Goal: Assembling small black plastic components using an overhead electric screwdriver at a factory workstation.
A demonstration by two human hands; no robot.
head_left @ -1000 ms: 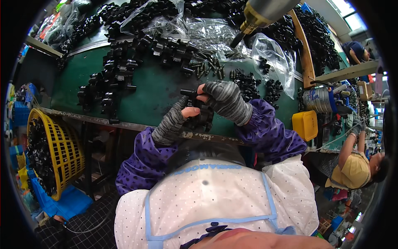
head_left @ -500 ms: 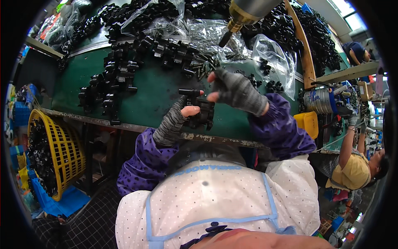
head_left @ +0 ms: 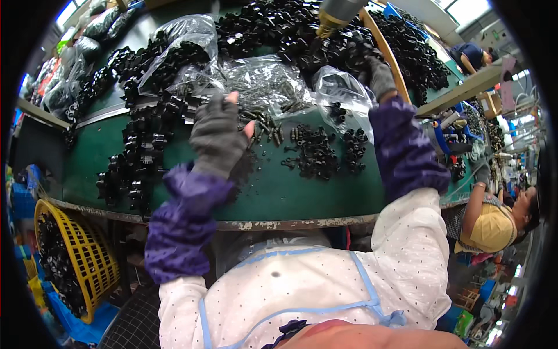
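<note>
My left hand [head_left: 218,139], in a grey fingerless glove, is over the bench beside a row of black plastic parts [head_left: 139,139]. Its thumb and index finger stand apart with nothing visible between them; the other fingers are hidden. Small brass-coloured screw-like pieces [head_left: 264,125] lie just right of that thumb. My right hand [head_left: 381,78] reaches far forward into a large heap of black parts [head_left: 261,29], its fingers lost among the dark pieces. Near it hangs a power driver [head_left: 334,17] with a brass-coloured collar, its bit against the heap.
Small black pieces [head_left: 314,151] lie mid-bench, near clear plastic bags [head_left: 343,96]. A wooden divider [head_left: 381,35] edges the heap. At lower left stands a yellow basket [head_left: 87,250] of black parts. A co-worker in yellow [head_left: 488,224] works at right.
The black part my left hand held in front of me is no longer seen there; that hand has moved forward and left. My right hand has gone forward and right into the heap. The view has shifted.
</note>
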